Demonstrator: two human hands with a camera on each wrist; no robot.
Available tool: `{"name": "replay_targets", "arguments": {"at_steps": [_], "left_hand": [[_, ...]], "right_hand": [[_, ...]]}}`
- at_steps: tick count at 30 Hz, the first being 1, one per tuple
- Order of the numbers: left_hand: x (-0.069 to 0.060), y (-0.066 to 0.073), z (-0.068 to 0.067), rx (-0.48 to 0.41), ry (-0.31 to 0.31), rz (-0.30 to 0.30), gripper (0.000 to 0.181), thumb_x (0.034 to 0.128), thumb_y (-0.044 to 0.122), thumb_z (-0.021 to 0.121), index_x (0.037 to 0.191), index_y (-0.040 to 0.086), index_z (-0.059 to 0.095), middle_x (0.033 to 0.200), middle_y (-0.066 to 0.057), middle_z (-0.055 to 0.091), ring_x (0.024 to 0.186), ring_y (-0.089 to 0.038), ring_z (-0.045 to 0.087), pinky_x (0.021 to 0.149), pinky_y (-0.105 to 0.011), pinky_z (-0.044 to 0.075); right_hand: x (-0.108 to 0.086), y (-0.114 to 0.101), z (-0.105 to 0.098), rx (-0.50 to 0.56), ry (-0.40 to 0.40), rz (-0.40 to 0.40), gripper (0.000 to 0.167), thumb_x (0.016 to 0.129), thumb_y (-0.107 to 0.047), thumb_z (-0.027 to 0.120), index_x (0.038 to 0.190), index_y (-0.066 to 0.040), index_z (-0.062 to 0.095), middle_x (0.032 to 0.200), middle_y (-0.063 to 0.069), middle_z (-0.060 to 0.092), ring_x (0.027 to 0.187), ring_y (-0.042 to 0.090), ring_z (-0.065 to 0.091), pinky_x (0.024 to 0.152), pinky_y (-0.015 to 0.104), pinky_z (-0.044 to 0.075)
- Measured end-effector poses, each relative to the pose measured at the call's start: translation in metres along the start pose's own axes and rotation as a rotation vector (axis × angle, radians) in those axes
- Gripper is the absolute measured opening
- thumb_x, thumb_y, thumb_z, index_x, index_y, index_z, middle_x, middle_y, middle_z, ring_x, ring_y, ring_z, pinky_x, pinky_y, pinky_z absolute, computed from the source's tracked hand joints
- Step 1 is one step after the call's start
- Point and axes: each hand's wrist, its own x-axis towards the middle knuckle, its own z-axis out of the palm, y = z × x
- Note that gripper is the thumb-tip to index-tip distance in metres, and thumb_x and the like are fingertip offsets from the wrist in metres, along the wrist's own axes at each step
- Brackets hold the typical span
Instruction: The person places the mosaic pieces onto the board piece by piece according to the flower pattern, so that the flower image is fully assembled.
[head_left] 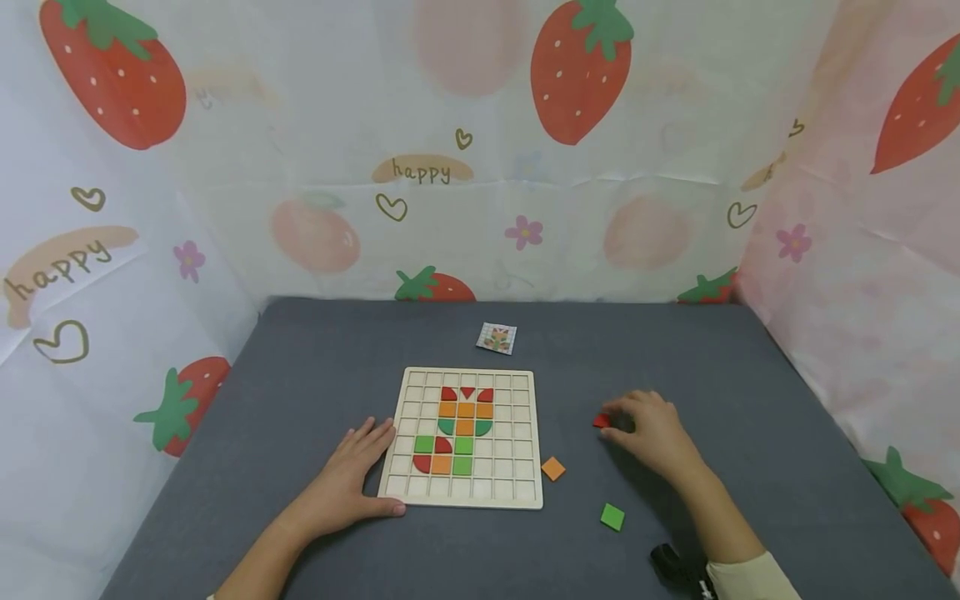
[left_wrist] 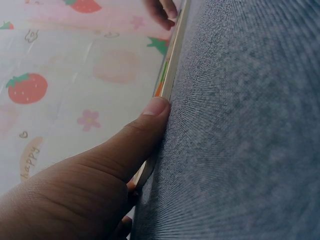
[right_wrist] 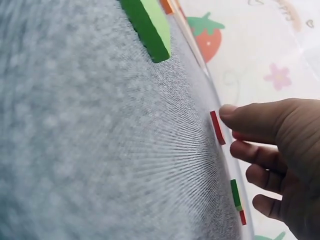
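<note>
My left hand [head_left: 348, 475] rests at the near-left corner of a pale wooden grid board [head_left: 517, 483], fingers fairly straight along its left edge. In the left wrist view the thumb [left_wrist: 137, 127] touches the board's near edge. Red, orange and green tiles lie in the board's squares. Right of the board, my right hand [head_left: 652, 429] pinches a small red tile [head_left: 602, 421] between thumb and fingertips. A red tile [right_wrist: 217, 128] shows close to the thumb tip in the right wrist view.
An orange tile [head_left: 553, 468] lies just beside the board's right edge, a green tile [head_left: 612, 517] nearer me. Behind the board is a small patterned card [head_left: 497, 339]. A black object [head_left: 667, 567] is near the right wrist. Printed cloth [head_left: 510, 275] hangs around the grey table.
</note>
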Motion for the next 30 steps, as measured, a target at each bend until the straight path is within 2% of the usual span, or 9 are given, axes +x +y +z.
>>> {"name": "replay_targets", "arguments": {"at_steps": [8, 18, 25, 30], "left_hand": [[0.0, -0.001, 0.001, -0.005, -0.002, 0.001, 0.118, 0.072, 0.064, 0.084, 0.161, 0.007, 0.032, 0.169, -0.011, 0.027, 0.158, -0.039, 0.014, 0.126, -0.062, 0.009], [0.001, 0.0, 0.0, 0.002, 0.001, 0.002, 0.118, 0.0718, 0.064, 0.084, 0.161, 0.006, 0.032, 0.168, -0.011, 0.028, 0.157, -0.039, 0.014, 0.126, -0.062, 0.01], [0.001, 0.001, -0.001, 0.005, -0.006, -0.004, 0.118, 0.0719, 0.064, 0.084, 0.161, 0.006, 0.032, 0.168, -0.012, 0.028, 0.157, -0.039, 0.014, 0.126, -0.062, 0.01], [0.001, 0.001, -0.001, -0.002, -0.008, -0.007, 0.118, 0.0718, 0.063, 0.084, 0.161, 0.006, 0.032, 0.169, -0.011, 0.027, 0.157, -0.039, 0.014, 0.126, -0.062, 0.009]], "right_hand": [[-0.003, 0.003, 0.004, -0.015, 0.001, 0.02, 0.035, 0.087, -0.028, 0.083, 0.117, -0.011, 0.076, 0.114, 0.011, 0.069, 0.108, 0.035, 0.058, 0.09, 0.062, 0.043], [0.003, 0.002, 0.012, -0.021, 0.042, 0.023, 0.032, 0.087, -0.028, 0.083, 0.114, -0.011, 0.078, 0.112, 0.01, 0.07, 0.107, 0.033, 0.058, 0.086, 0.056, 0.042], [0.007, 0.0, 0.015, -0.033, 0.034, 0.035, 0.03, 0.087, -0.028, 0.083, 0.112, -0.012, 0.078, 0.112, 0.01, 0.071, 0.106, 0.033, 0.059, 0.087, 0.056, 0.043], [0.009, -0.001, 0.016, -0.043, 0.033, 0.029, 0.031, 0.086, -0.03, 0.084, 0.111, -0.013, 0.078, 0.11, 0.008, 0.071, 0.104, 0.031, 0.059, 0.084, 0.051, 0.042]]}}
